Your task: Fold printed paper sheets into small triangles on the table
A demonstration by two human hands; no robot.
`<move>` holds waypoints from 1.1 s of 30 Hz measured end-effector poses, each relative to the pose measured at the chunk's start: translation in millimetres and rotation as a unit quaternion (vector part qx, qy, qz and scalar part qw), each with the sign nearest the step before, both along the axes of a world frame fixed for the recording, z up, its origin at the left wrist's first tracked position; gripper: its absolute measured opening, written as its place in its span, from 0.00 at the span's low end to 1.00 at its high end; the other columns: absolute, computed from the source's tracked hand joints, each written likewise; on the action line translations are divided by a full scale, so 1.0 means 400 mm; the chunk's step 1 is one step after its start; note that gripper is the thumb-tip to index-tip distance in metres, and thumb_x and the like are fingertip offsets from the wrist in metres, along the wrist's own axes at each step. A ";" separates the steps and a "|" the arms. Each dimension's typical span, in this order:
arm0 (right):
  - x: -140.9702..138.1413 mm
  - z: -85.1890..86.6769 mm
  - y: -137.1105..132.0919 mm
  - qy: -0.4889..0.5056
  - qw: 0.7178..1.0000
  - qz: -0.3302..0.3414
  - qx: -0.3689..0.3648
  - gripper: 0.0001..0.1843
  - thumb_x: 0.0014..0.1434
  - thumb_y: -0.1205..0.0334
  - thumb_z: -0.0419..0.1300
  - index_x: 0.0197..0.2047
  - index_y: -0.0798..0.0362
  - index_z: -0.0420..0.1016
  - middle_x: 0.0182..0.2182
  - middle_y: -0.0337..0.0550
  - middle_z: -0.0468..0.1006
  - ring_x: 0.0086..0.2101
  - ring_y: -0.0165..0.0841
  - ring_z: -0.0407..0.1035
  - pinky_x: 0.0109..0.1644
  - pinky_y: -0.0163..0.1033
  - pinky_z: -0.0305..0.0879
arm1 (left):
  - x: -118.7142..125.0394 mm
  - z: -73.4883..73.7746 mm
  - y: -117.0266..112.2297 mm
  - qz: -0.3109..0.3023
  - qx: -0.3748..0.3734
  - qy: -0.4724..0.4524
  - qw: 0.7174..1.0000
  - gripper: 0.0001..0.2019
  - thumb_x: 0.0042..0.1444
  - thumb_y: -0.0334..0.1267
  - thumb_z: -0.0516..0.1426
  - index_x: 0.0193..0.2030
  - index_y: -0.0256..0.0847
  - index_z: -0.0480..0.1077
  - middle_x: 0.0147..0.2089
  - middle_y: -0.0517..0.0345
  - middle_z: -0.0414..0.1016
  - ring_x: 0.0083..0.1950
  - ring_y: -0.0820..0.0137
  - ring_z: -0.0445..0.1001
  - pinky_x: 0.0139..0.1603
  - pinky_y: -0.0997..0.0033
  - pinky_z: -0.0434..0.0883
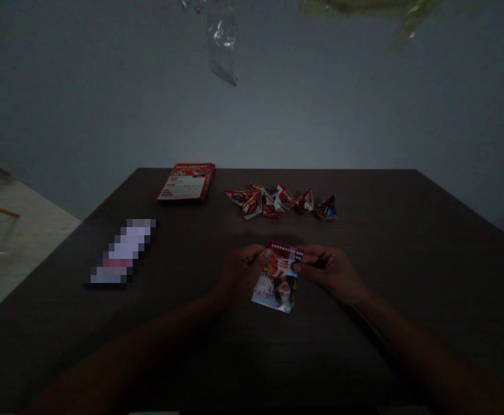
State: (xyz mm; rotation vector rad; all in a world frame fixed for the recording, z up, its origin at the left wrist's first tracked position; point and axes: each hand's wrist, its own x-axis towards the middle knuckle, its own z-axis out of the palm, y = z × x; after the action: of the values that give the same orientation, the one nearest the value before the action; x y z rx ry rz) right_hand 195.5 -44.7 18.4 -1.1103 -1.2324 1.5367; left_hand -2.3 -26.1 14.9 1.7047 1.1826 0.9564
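A printed paper leaflet [273, 285] with a red top band and a picture of a person is held above the dark table, its lower end towards me. My left hand [244, 266] pinches its upper left edge, thumb on the front. My right hand [327, 271] grips the upper right edge between thumb and fingers. Beyond the hands lie several small folded pyramid-shaped paper pieces [271, 203] in red, white and blue print, bunched together. The one farthest right, a darker folded pyramid [326, 208], sits slightly apart.
A stack of red and white leaflets [185, 183] lies at the back left of the dark table [399, 230]. A phone-like device [120, 253], its screen blurred out, lies at the left. Behind the table stands a grey wall [321, 104] with clear tape [222, 46] on it.
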 end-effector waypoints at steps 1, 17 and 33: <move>0.001 -0.003 0.000 -0.003 1.000 0.006 0.001 0.22 0.44 0.57 0.69 0.43 0.54 0.76 0.31 0.42 0.82 0.31 0.32 0.75 0.37 0.37 0.70 | 0.000 0.000 0.001 0.005 0.002 0.000 1.000 0.16 0.57 0.45 0.52 0.31 0.35 0.73 0.26 0.58 0.73 0.27 0.74 0.69 0.25 0.78 0.64; -0.002 -0.011 0.006 -0.010 1.000 -0.020 0.001 0.28 0.40 0.65 0.71 0.47 0.55 0.74 0.25 0.36 0.80 0.25 0.27 0.72 0.31 0.32 0.66 | -0.004 -0.020 0.015 0.013 -0.019 -0.020 1.000 0.17 0.57 0.47 0.52 0.33 0.34 0.72 0.28 0.57 0.74 0.27 0.73 0.69 0.25 0.78 0.64; -0.008 -0.015 0.010 -0.019 1.000 -0.013 -0.005 0.26 0.38 0.68 0.71 0.44 0.54 0.75 0.24 0.34 0.77 0.25 0.27 0.70 0.32 0.33 0.66 | -0.002 -0.008 0.015 0.049 -0.003 -0.009 0.999 0.16 0.57 0.46 0.52 0.30 0.35 0.71 0.24 0.60 0.70 0.25 0.75 0.65 0.23 0.79 0.60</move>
State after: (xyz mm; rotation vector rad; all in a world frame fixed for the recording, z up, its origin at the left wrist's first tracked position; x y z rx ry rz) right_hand 192.3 -40.8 12.6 -1.1629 -1.2322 1.5100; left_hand -2.9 -20.2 11.8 1.6416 1.2659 1.0253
